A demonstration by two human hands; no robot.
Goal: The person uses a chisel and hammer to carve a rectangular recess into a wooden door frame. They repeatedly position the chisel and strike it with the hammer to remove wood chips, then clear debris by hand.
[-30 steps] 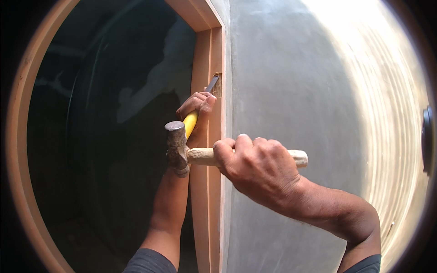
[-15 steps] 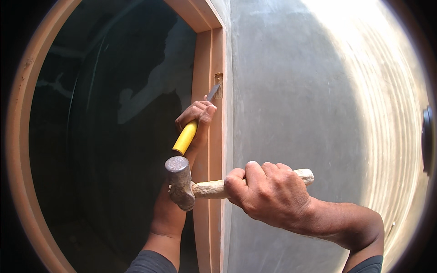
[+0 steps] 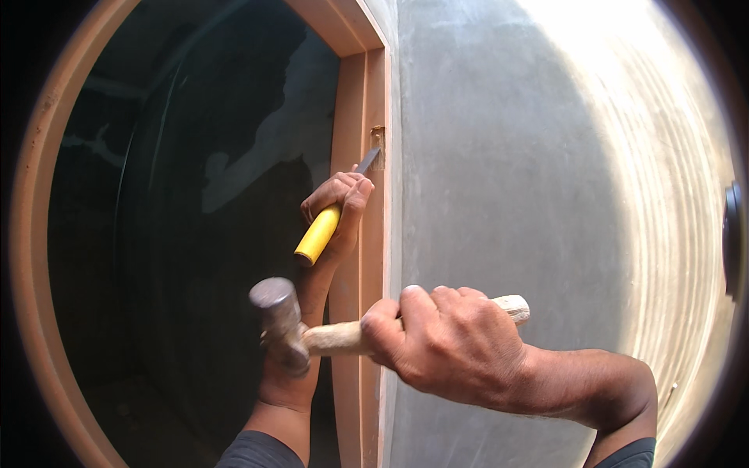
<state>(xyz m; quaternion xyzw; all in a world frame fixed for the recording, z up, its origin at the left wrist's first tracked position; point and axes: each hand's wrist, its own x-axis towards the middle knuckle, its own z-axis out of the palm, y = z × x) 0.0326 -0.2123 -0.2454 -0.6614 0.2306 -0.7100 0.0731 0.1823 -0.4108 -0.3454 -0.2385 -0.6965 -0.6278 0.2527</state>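
Observation:
My left hand (image 3: 341,204) is wrapped round a chisel (image 3: 318,235) with a yellow handle. The chisel's metal blade slants up to the right, its tip at a shallow rectangular recess (image 3: 378,139) cut into the wooden door frame (image 3: 351,140). Lower down, my right hand (image 3: 449,339) grips a hammer (image 3: 339,339) by its pale wooden handle. The worn metal hammer head is below and left of the chisel's butt end, apart from it, and hides part of my left forearm.
Right of the frame stands a smooth grey wall (image 3: 499,195), brightly sunlit toward its far right. A dark room (image 3: 195,273) shows through the doorway at left. A round dark object (image 3: 732,242) sits at the right rim.
The hammer and my right hand have moved down and to the left, away from the chisel's butt end. My left hand and the chisel stay nearly in place.

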